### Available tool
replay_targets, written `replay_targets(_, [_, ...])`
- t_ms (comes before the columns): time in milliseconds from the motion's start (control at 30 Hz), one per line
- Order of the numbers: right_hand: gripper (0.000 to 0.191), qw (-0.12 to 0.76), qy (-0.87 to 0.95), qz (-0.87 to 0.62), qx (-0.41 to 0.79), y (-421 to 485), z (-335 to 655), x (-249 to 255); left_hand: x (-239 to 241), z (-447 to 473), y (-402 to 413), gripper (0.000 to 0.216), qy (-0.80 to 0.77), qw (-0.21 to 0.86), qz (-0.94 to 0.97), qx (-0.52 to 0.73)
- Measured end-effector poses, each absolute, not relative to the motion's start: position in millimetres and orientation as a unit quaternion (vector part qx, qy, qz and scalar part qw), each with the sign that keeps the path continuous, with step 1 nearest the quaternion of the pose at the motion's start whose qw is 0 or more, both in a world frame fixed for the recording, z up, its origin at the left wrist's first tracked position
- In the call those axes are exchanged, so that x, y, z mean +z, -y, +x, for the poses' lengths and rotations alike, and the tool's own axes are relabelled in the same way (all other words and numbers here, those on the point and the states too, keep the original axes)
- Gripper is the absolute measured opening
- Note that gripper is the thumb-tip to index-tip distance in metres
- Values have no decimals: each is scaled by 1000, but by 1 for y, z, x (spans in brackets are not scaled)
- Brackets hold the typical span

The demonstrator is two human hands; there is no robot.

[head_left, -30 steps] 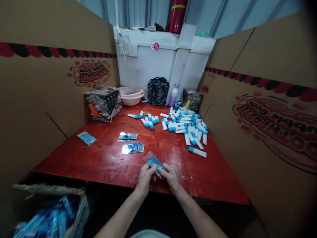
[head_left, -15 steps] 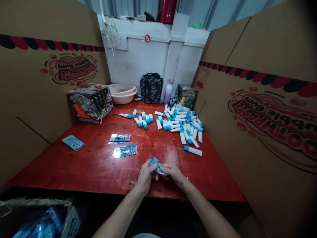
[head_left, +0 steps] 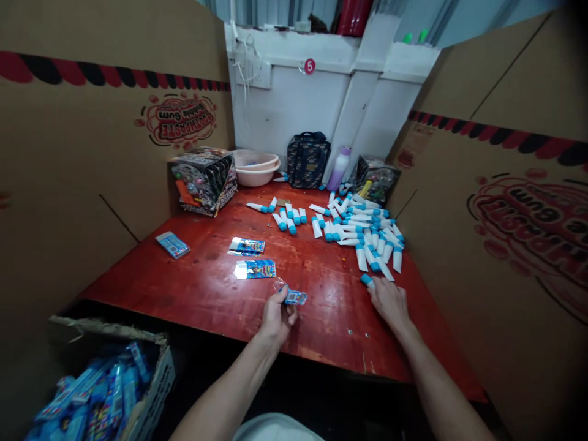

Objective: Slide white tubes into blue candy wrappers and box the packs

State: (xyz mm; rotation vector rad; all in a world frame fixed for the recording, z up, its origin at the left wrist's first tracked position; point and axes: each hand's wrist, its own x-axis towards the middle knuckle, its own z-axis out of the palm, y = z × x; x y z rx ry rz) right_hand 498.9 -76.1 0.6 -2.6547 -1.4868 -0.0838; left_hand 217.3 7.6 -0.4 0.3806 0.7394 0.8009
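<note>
On the tabletop, my L hand now grips the pkt alone; R hand has left it, covering a tube, grip unclear, so I'm w/ both.

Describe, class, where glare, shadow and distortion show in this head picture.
Head view: glare whitens the left ends of two flat packets and brightens the red table; head view: deep shadow below the table; head view: print on the right cardboard wall looks stretched; head view: print on the packet in the left hand is unreadable.
</note>
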Motion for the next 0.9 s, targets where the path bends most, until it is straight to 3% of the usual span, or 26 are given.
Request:
replay_targets(133, [36, 315, 561, -760, 95, 88, 439, 18, -1, 209, -9, 34, -316, 861, 148, 369])
replay_targets(233, [35, 394, 620, -661, 154, 95, 382, 40, -1, 204, -8, 30, -315, 854, 144, 388])
replay_targets(433, [37, 356, 712, -595, 111, 101, 326, 61, 5, 192, -1, 34, -327, 822, 206, 418])
replay_targets(733, [36, 187, 753, -631, -31, 106, 308, 73, 8, 174, 4, 36, -314, 794, 270, 445])
replay_targets(900, [44, 185, 757, -625, -39, 106, 303, 71, 10, 170, 6, 32, -298, 800, 294, 431])
